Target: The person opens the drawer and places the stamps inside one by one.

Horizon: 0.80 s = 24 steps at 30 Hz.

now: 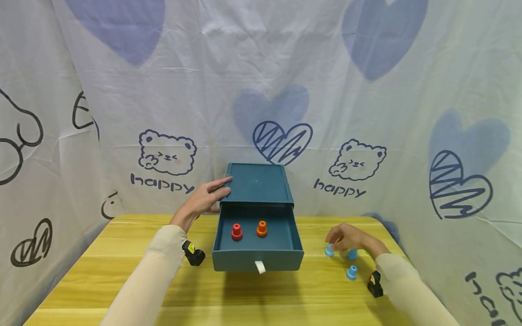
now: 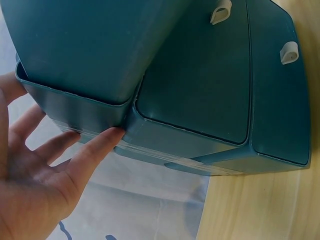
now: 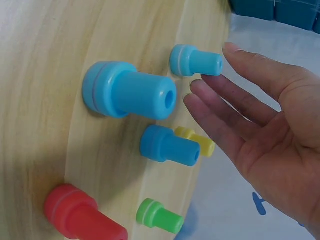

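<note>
A dark teal drawer cabinet (image 1: 257, 183) stands on the table with its top drawer (image 1: 258, 261) pulled out. Inside that drawer, a red peg (image 1: 236, 232) and an orange peg (image 1: 262, 229) stand upright. My left hand (image 1: 204, 198) touches the cabinet's left side near the top, fingers spread and nearly straight. To the right of the cabinet, my right hand (image 3: 270, 110) is at a light blue stepped peg (image 3: 195, 61). Its thumb and fingers lie on either side of the peg's narrow end, not visibly pinching it. Two more blue pegs (image 3: 132, 90) (image 3: 170, 145) stand close by.
In the right wrist view, a red peg (image 3: 82, 215), a green peg (image 3: 160, 216) and a yellow peg (image 3: 200, 142) also stand on the wooden table (image 1: 183, 294). A white pull tab (image 1: 260, 267) sticks out from the drawer front. A printed cloth (image 1: 212, 113) hangs behind the table.
</note>
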Tool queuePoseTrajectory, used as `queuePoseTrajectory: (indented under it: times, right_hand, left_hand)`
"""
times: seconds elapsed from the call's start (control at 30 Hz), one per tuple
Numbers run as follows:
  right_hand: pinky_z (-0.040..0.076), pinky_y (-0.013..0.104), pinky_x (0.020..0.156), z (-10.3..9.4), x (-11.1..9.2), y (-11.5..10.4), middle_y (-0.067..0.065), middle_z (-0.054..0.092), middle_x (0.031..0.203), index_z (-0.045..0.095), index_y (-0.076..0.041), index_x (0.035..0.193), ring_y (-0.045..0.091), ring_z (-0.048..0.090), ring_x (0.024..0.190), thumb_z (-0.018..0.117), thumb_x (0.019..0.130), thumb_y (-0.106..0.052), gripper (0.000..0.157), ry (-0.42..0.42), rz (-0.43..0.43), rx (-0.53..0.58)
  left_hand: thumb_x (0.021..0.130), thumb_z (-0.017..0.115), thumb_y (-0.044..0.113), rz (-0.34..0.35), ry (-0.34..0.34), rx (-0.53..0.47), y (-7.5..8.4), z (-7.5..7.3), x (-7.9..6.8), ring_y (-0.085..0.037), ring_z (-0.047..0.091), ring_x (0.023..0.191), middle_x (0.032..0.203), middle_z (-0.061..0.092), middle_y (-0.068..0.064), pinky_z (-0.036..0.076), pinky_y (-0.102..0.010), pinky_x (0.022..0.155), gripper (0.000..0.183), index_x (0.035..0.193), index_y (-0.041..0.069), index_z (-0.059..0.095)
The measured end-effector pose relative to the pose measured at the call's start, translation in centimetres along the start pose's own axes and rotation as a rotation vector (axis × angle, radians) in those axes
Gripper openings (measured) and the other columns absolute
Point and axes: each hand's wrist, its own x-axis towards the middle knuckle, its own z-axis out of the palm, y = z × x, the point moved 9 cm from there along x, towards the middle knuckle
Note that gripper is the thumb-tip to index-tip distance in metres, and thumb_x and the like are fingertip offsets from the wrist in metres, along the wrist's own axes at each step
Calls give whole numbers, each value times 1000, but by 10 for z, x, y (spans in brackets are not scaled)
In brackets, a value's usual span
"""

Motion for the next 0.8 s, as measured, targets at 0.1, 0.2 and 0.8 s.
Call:
queuePoseTrajectory:
  times: [0.1,0.2,0.8]
  right_hand:
    - [61,34,69,3,0,3,19,76,100,71,8,109,17,69,84,74,91,-1,21,-7,21,33]
    - [59,36,68,6,0,4,18,75,97,70,9,109,17,64,77,73,90,2,20,-8,31,56]
    - [55,31,64,12,2,8,13,73,88,73,5,102,15,57,68,71,91,6,11,1,63,45]
  left_hand:
    - [107,55,39,2,-3,-6,0,0,0,-47,35,152,172,21,-16,49,-62,108,63,163,23,33]
    - [107,55,40,5,-4,-12,0,0,0,-47,35,152,172,22,-16,48,-63,108,62,163,23,34]
    - [107,54,40,-3,7,-10,1,0,-2,-46,35,152,173,22,-14,50,-62,107,61,163,23,34]
